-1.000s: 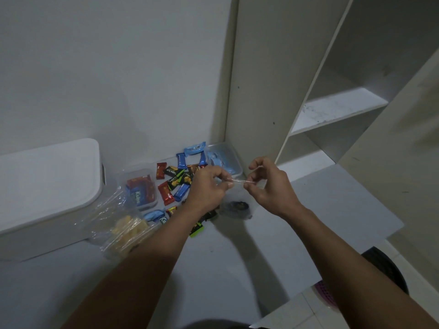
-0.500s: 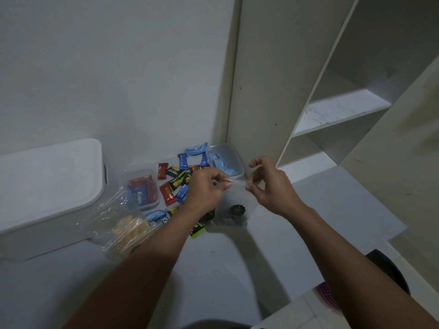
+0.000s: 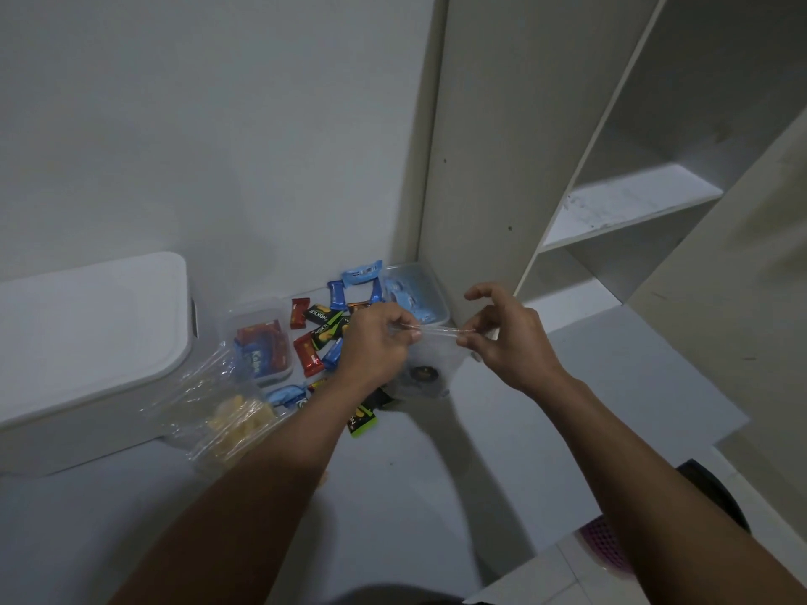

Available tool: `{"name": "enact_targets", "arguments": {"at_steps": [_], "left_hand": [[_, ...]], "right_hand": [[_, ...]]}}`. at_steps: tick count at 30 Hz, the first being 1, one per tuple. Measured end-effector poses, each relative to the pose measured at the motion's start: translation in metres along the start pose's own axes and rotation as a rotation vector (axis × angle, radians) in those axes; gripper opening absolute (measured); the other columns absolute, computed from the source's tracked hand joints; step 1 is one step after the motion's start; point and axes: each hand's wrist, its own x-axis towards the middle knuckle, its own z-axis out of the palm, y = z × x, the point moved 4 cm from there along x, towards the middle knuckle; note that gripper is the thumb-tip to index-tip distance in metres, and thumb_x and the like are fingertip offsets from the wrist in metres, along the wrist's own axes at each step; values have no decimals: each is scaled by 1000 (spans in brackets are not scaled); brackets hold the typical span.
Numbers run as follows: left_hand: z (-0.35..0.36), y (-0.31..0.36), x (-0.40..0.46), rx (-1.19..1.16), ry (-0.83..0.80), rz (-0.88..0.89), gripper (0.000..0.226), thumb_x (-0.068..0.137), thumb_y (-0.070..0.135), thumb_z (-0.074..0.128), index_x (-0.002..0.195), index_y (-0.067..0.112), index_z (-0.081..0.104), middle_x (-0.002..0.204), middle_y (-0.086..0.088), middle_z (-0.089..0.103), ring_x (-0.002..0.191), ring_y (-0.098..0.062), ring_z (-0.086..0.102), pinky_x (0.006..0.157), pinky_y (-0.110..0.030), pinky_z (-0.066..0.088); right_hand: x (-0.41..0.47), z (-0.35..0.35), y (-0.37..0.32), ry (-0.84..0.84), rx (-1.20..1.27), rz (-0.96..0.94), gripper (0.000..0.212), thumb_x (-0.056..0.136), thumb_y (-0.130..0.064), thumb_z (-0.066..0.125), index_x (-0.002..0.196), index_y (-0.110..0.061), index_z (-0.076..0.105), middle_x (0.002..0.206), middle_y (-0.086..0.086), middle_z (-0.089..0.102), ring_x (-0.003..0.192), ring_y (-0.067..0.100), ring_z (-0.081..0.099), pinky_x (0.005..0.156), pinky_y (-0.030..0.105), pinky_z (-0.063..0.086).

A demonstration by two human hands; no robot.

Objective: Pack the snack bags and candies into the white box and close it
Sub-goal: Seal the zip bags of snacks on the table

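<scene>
My left hand (image 3: 375, 342) and my right hand (image 3: 506, 338) pinch the top edge of a clear zip bag (image 3: 430, 360) between them, above the desk. A dark round snack shows inside the bag. Behind my left hand lie several wrapped candies (image 3: 323, 325), red, blue and black-green, partly hidden by the hand. A clear bag of yellow snacks (image 3: 231, 417) lies to the left, against the white box (image 3: 87, 342), whose lid is down.
Two clear plastic tubs hold more candies: one (image 3: 262, 342) with red and blue packs, one (image 3: 415, 290) in the corner with light blue ones. A cream shelf unit (image 3: 611, 211) rises at the right. The desk edge (image 3: 655, 465) drops to a tiled floor at lower right.
Both hands stay on the bag's top edge; the right hand's grip has slid a little to the right, so more of the strip shows between the hands.
</scene>
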Motion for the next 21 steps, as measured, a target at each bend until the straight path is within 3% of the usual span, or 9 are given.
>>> {"name": "enact_targets", "arguments": {"at_steps": [2, 5, 8, 13, 17, 21], "left_hand": [[-2, -1, -1, -36, -7, -17, 8, 76, 8, 77, 81, 12, 72, 81, 3, 67, 78, -4, 61, 77, -22, 51], [-8, -6, -2, -107, -1, -56, 14, 71, 8, 81, 82, 9, 74, 80, 2, 71, 75, -4, 64, 73, -14, 51], [-17, -12, -1, -79, 27, -75, 9, 74, 8, 79, 81, 11, 75, 78, 4, 71, 74, -4, 65, 73, -16, 52], [-27, -13, -8, -54, 80, -67, 5, 74, 4, 78, 76, 7, 74, 69, 6, 67, 61, 9, 58, 62, -4, 45], [-36, -17, -12, -77, 107, -98, 10, 74, 5, 78, 83, 7, 75, 74, 6, 67, 67, 6, 59, 61, -4, 46], [-45, -25, -17, -110, 233, -144, 25, 70, 14, 83, 90, 11, 67, 82, 4, 64, 72, -3, 57, 64, -13, 49]], "right_hand": [[1, -1, 3, 11, -6, 3, 42, 75, -7, 79, 100, -26, 52, 73, -7, 70, 67, -4, 62, 62, 4, 41], [5, -1, 7, 31, 9, 21, 42, 73, -4, 79, 89, -28, 48, 70, -4, 72, 65, 1, 64, 62, 10, 45], [8, -1, 8, 24, 41, 32, 41, 75, -7, 78, 94, -27, 49, 72, -3, 72, 68, 4, 65, 67, 16, 49], [12, 11, 1, -98, 75, 36, 39, 74, -8, 79, 107, -23, 62, 79, 0, 69, 74, 11, 65, 76, 25, 52], [14, 18, -3, -103, 89, 70, 30, 75, -8, 79, 91, -26, 62, 71, -3, 67, 58, -2, 57, 64, 21, 46], [13, 23, -13, -96, 119, 68, 30, 76, -8, 79, 92, -25, 60, 67, -11, 65, 58, -7, 58, 60, 17, 44]]}}
